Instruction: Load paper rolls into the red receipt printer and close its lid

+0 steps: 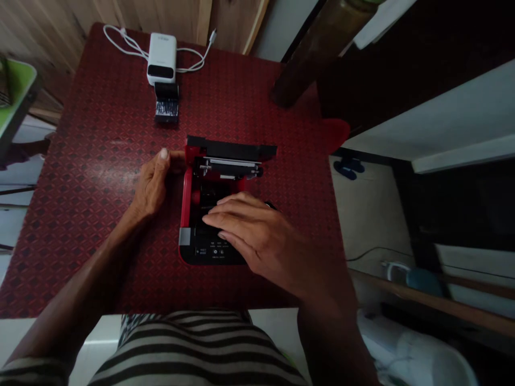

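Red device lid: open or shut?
Open. The red device has its black lid raised at the far edge, exposing a metal bar inside. The right hand lies over the opening.

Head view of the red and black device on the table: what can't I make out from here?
- Head view: the right hand covers the middle of the red and black device.
- Its front panel labels are too small to read.
- The left hand hides the device's left rear corner.
- The small black item before the white power bank is too dark to identify.
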{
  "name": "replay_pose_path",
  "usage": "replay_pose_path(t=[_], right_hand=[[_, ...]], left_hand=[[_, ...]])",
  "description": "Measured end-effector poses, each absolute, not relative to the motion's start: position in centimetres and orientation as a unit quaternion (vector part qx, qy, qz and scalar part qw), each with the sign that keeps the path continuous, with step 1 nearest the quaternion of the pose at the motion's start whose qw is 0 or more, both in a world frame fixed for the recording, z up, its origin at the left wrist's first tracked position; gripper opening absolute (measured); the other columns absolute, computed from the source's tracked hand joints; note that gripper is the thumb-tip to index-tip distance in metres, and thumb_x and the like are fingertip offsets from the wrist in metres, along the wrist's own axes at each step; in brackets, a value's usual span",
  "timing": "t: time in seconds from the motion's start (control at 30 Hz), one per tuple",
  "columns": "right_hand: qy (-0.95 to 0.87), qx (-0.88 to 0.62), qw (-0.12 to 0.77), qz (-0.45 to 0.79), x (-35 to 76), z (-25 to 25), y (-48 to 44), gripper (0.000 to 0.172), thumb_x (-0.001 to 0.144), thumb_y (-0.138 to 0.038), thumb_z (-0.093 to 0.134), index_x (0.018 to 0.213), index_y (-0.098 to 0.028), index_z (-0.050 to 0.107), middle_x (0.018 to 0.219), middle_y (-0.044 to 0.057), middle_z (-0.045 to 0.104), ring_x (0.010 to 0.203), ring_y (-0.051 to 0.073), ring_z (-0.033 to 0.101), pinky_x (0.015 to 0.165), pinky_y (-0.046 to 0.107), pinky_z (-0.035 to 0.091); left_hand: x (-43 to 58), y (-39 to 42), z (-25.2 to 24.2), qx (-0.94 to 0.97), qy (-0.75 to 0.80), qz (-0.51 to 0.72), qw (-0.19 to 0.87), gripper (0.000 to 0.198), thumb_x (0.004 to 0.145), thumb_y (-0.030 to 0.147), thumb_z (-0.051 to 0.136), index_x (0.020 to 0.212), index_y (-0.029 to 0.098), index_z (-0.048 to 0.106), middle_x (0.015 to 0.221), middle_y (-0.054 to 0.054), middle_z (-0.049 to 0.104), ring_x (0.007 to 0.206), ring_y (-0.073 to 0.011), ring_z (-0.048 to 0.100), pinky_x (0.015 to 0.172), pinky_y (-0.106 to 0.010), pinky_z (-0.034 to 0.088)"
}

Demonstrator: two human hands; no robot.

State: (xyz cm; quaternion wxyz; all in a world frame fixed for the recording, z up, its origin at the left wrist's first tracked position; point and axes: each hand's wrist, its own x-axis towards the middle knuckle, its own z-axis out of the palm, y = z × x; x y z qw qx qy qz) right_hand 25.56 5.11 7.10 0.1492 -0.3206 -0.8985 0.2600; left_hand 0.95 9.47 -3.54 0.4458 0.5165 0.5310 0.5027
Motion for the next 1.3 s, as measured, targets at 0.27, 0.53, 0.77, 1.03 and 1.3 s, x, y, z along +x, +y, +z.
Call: replay_pose_path(t=[0.27,0.53,0.77,1.03,1.3], right_hand=[[-0.885,-0.384,0.25,0.078,25.1,5.6,2.4,0.032,0.116,-0.004,0.057,0.109,-0.018,0.084,0.104,0.007,0.082,0.101,0.021,0.071,0.09,0.036,0.065],[-0.879,-0.39,0.275,0.006,25.1,4.4,-1.3,0.026,0.115,-0.006,0.06,0.123,-0.013,0.084,0.106,0.009,0.087,0.101,0.022,0.075,0.086,0.037,0.065],[-0.864,-0.427,0.266,-0.012,25.0,3.8,-2.2,0.03,0.11,-0.005,0.069,0.129,-0.022,0.083,0.135,0.009,0.089,0.131,0.024,0.078,0.109,0.041,0.064],[-0.851,-0.436,0.291,0.028,24.7,3.3,-2.0,0.024,0.112,-0.011,0.069,0.129,-0.02,0.083,0.142,0.01,0.087,0.139,0.025,0.081,0.119,0.044,0.061],[-0.843,-0.446,0.29,0.083,24.8,3.1,-2.2,0.031,0.111,-0.012,0.067,0.139,-0.02,0.08,0.147,0.01,0.085,0.143,0.024,0.078,0.126,0.045,0.06]], left_hand=[[2.4,9.7,1.0,0.555,0.47,0.562,0.395,0.062,0.124,0.066,0.043,0.125,0.021,0.086,0.115,-0.005,0.086,0.107,-0.0243,0.077,0.1,-0.044,0.062],[2.7,5.5,1.5,0.553,0.47,0.564,0.393,0.025,0.112,0.046,0.077,0.129,0.032,0.089,0.15,-0.003,0.077,0.157,-0.0314,0.062,0.135,-0.048,0.048],[2.4,0.6,-1.2,0.482,0.512,0.5,0.506,0.068,0.102,0.054,0.085,0.164,0.035,0.066,0.175,-0.008,0.063,0.164,-0.0404,0.057,0.133,-0.057,0.054],[2.3,0.2,-1.1,0.461,0.519,0.49,0.528,0.067,0.102,0.052,0.086,0.164,0.035,0.067,0.175,-0.009,0.064,0.164,-0.0401,0.058,0.136,-0.059,0.05],[2.3,0.3,-0.7,0.466,0.528,0.479,0.524,0.065,0.103,0.051,0.085,0.164,0.037,0.067,0.171,-0.007,0.067,0.161,-0.0391,0.062,0.134,-0.058,0.054]])
